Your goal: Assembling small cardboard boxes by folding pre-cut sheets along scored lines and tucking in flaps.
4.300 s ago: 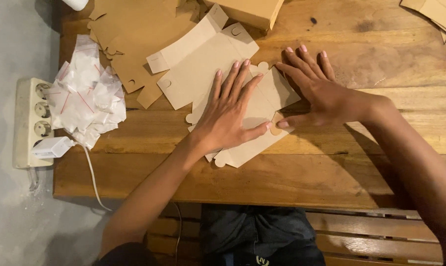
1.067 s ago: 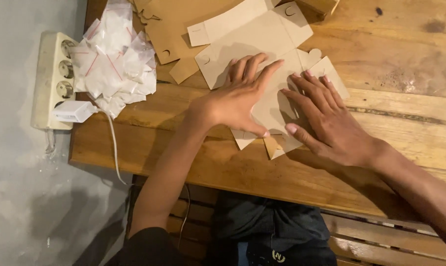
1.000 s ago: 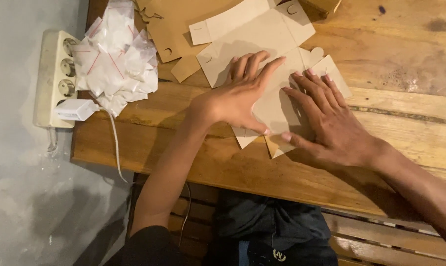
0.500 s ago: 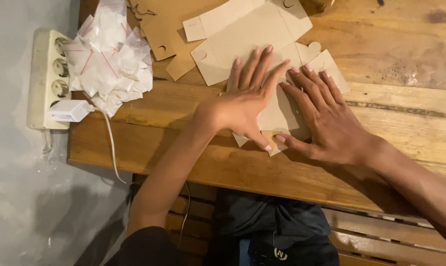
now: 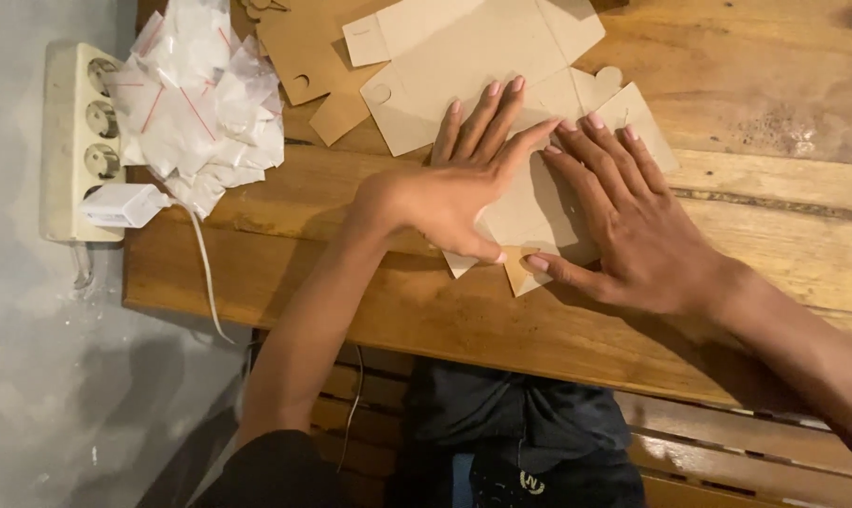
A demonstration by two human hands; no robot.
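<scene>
Left hand [image 5: 449, 193] and right hand [image 5: 633, 230] spread flat, side by side, pressing flat tan die-cut cardboard blank [image 5: 539, 202] onto wooden counter [image 5: 774, 113]. Crease probably hidden beneath; uneven pressure risks crooked fold.

One head-worn camera looks steeply down, close over the wooden table [image 5: 774, 235], its near edge crossing the lower frame.

A heap of clear plastic bags [image 5: 196, 103] lies on the wooden worktop [image 5: 774, 103], beside a white power strip [image 5: 76, 141].
</scene>
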